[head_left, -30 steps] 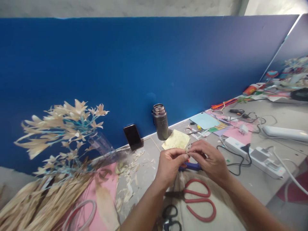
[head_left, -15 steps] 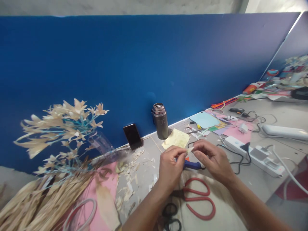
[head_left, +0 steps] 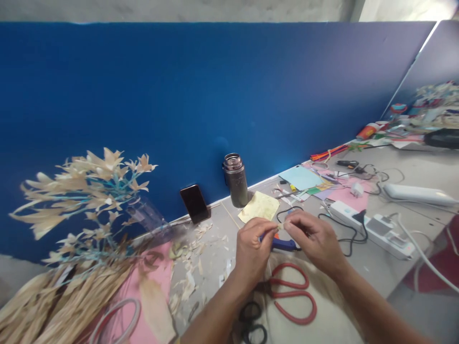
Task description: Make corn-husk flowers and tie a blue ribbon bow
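Grey worktop [head_left: 373,274], blue partition [head_left: 179,95] behind.
I hold one small pale piece [head_left: 280,226] between left hand [head_left: 253,241] and right hand [head_left: 315,239], grip narrow, near the blue handle [head_left: 284,244].

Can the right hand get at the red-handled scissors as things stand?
Probably yes: the red-handled scissors lie close to the right hand, on its near side, with both loops uncovered. Its fingertips are at a small pale piece; whether they grip it is unclear.

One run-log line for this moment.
left hand: pinching small pale piece | right hand: at same piece | red-handled scissors: lying unheld
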A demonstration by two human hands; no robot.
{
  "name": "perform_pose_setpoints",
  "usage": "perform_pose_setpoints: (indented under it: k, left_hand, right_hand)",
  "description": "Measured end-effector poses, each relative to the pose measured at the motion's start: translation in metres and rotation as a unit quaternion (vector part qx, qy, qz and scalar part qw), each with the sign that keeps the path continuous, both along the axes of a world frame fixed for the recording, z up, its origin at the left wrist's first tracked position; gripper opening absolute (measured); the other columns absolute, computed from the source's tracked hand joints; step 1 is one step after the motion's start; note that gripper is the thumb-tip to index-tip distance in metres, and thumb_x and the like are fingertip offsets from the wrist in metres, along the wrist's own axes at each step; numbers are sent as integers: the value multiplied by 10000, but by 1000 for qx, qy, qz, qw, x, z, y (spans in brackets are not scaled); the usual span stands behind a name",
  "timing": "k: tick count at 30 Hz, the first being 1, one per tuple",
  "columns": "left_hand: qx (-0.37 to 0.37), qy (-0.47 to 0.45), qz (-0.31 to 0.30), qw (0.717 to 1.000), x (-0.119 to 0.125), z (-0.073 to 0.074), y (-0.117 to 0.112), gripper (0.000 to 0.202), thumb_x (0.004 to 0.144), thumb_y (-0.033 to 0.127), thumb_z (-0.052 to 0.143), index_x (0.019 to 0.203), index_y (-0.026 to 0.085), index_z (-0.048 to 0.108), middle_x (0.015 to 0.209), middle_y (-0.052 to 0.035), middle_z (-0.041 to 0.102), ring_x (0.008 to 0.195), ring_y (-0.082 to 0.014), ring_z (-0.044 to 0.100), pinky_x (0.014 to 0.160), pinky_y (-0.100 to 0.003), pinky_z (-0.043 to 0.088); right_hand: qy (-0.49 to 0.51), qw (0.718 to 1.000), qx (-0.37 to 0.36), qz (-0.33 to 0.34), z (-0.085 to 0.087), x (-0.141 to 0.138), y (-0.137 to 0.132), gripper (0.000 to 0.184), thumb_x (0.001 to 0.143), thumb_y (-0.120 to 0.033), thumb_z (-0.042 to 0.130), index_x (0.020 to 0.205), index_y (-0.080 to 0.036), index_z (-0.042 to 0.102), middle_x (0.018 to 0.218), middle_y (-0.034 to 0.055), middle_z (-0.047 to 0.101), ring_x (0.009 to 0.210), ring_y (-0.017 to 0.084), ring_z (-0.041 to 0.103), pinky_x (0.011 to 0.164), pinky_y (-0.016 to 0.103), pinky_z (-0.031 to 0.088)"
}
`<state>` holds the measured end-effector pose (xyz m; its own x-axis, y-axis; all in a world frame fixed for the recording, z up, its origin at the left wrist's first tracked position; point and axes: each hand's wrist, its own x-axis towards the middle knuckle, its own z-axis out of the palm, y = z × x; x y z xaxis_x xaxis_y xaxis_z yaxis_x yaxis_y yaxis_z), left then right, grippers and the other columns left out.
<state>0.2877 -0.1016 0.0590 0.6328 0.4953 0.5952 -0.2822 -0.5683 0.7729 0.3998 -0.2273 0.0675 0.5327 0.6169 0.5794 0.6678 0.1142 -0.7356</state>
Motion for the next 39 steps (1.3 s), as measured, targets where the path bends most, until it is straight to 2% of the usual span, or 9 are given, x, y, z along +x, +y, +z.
perform_pose_setpoints:
  k: [2, 5, 10, 16, 23, 29, 33, 35, 39]
  left_hand:
    - [-31, 3, -10, 999, 0, 1, -1, 159, 845, 100, 705, 856, 201, 827, 821, -48, 774, 771, -165, 695, 749, -266, 543]
    - [-119, 20, -30, 992, 0, 3, -2, 128, 821, 127, 719, 811, 195, 827, 795, -46, 772, 749, -172, 687, 730, -279, 544]
    - [-258, 57, -53, 963, 2, 4, -4, 73, 773, 202, 755, 747, 165, 813, 698, -40, 744, 683, -173, 654, 698, -297, 529]
    - [-311, 72, -61, 946, 5, 2, -5, 91, 722, 247, 814, 733, 156, 813, 690, -43, 748, 648, -160, 641, 662, -282, 517]
    - [-254, 52, -50, 965, 4, -1, -6, 93, 763, 252, 794, 780, 161, 808, 732, -41, 741, 649, -153, 640, 640, -273, 529]
    - [-184, 42, -44, 981, 1, -2, -5, 90, 820, 238, 745, 789, 168, 791, 766, -44, 739, 661, -150, 648, 639, -263, 524]
    - [-116, 7, -15, 993, 0, 0, -6, 86, 841, 216, 730, 780, 181, 780, 767, -38, 740, 711, -164, 670, 701, -277, 540]
    - [-77, -19, 5, 997, 0, -1, -6, 85, 853, 196, 723, 787, 187, 776, 756, -32, 739, 722, -163, 676, 714, -273, 540]
    - [1, -62, 48, 997, 0, -3, -7, 88, 880, 174, 707, 828, 195, 774, 767, -32, 739, 731, -160, 685, 703, -261, 540]
  right_hand:
    - [-6, 1000, 4, -10, 0, -1, 1, 203, 944, -232, 583, 749, -207, 635, 737, -3, 652, 659, 137, 580, 610, 244, 442]
    - [-4, 1000, 16, -14, 0, -1, 1, 192, 936, -222, 591, 751, -209, 637, 736, -5, 655, 647, 134, 575, 598, 240, 440]
    - [12, 999, 26, -15, -3, -2, -1, 204, 938, -233, 591, 740, -211, 636, 749, 7, 659, 643, 143, 577, 582, 249, 442]
    - [49, 998, 24, -11, -3, -1, -2, 198, 925, -244, 600, 735, -210, 642, 736, 3, 650, 649, 151, 584, 585, 251, 449]
    - [69, 997, 18, 6, -2, -1, -3, 212, 939, -267, 599, 741, -206, 645, 717, -12, 627, 628, 135, 564, 575, 236, 437]
    - [64, 997, 22, 22, -7, 1, -4, 157, 952, -269, 598, 823, -207, 662, 819, 10, 651, 642, 131, 568, 565, 238, 445]
    - [45, 997, 66, -13, -10, -2, -6, 45, 937, -232, 618, 964, -220, 652, 912, 33, 653, 697, 146, 590, 588, 248, 482]
    - [19, 996, 84, -33, -10, -5, -7, 21, 930, -208, 627, 941, -222, 638, 898, 38, 649, 718, 155, 602, 594, 255, 492]
    - [-29, 997, 74, -22, -9, -16, -7, 72, 936, -189, 623, 873, -222, 629, 844, 39, 651, 663, 148, 592, 549, 259, 481]
